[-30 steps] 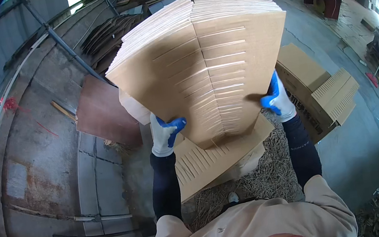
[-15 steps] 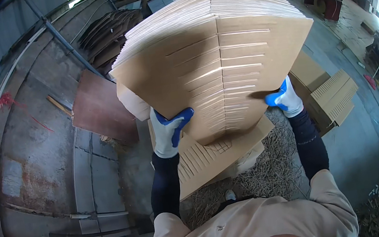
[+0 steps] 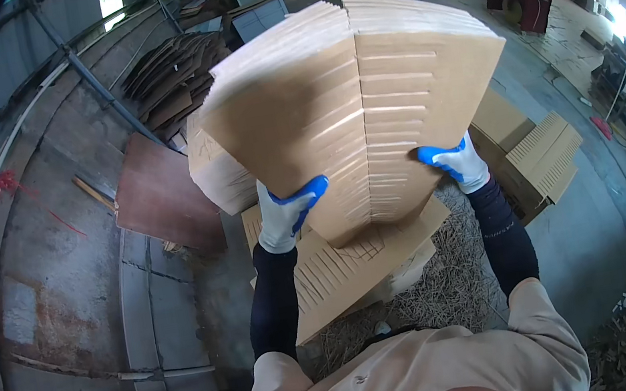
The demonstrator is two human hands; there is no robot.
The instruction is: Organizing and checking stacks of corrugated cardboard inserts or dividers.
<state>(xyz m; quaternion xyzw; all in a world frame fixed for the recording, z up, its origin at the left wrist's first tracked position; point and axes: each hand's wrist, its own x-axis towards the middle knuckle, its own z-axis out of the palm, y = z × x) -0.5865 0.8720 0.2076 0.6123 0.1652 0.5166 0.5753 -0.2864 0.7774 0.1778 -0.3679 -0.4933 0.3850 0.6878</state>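
Between my two gloved hands stands a thick stack of slotted brown cardboard sheets, creased down the middle with a row of cut slits on each side. My left hand, in a white and blue glove, grips its lower left edge, thumb over the front sheet. On the lower right edge my right hand holds on the same way. The fingers of both hands are hidden behind the stack. Its lower end meets or hangs just over another slotted cardboard sheet lying beneath; I cannot tell which.
A cardboard box with a slotted sheet stands at the right. Leftward lie a white wrapped bundle and a reddish-brown board. Cardboard scraps litter the floor near me. Dark sheets are piled farther back.
The stack has shifted slightly down and toward the middle, its far edge lower in view. My right hand has moved inward along with it, its thumb farther over the front sheet.
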